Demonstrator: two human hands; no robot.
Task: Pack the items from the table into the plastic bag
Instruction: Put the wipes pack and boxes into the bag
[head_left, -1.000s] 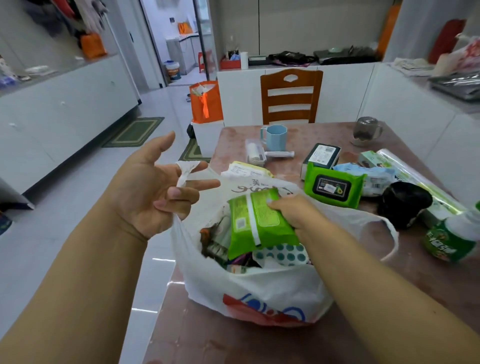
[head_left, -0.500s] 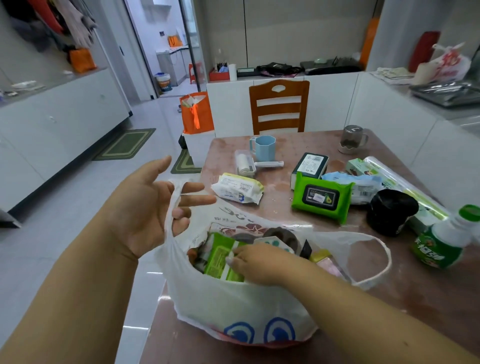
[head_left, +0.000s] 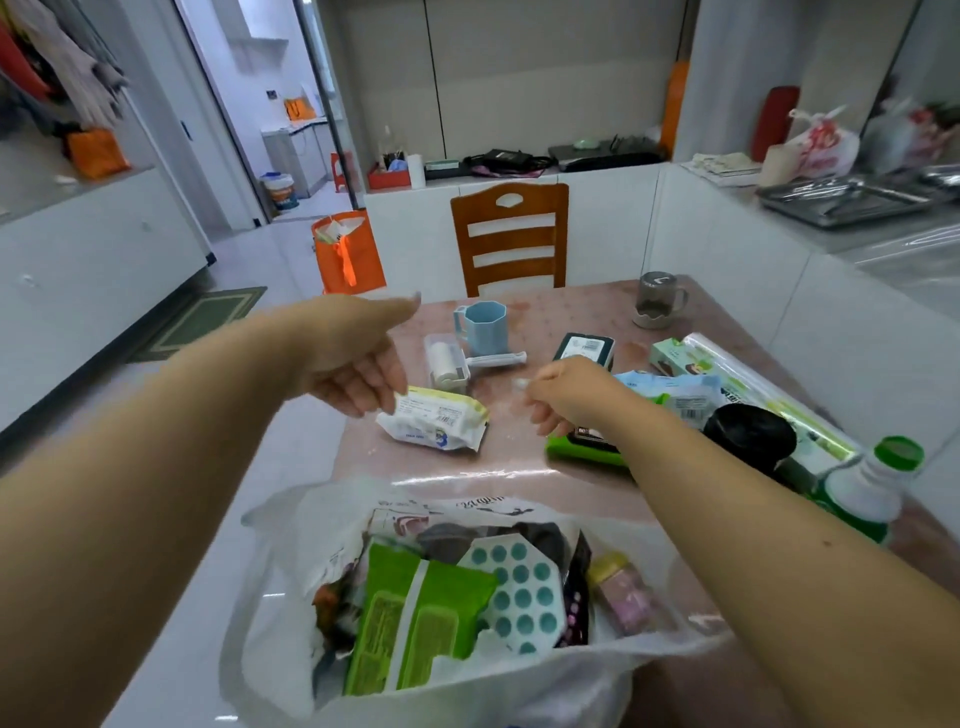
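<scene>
Both hands had left the plastic bag (head_left: 291, 670) since half a second earlier: the left hand (head_left: 358, 364) had let go of its handle, and the right hand (head_left: 563, 395) had come out after dropping the green wipes pack (head_left: 415, 618) inside. The left fingers (head_left: 363, 400), loosely spread and holding nothing, hung just at the near end of the white wipes pack (head_left: 434, 421), touching it or nearly so. The right fingers were curled, with something small and pale at their tips (too blurred to name). Just beneath that hand lay another green pack (head_left: 576, 452).

A clean pickup probably called for closing thumb and fingers across the white pack's short width, then carrying it back over the bag's slumped mouth.

Beyond the fingertips on the glossy pink table (head_left: 519, 467) stood a blue cup (head_left: 485, 330), with a wooden chair (head_left: 511, 236) and white cabinets behind.
</scene>
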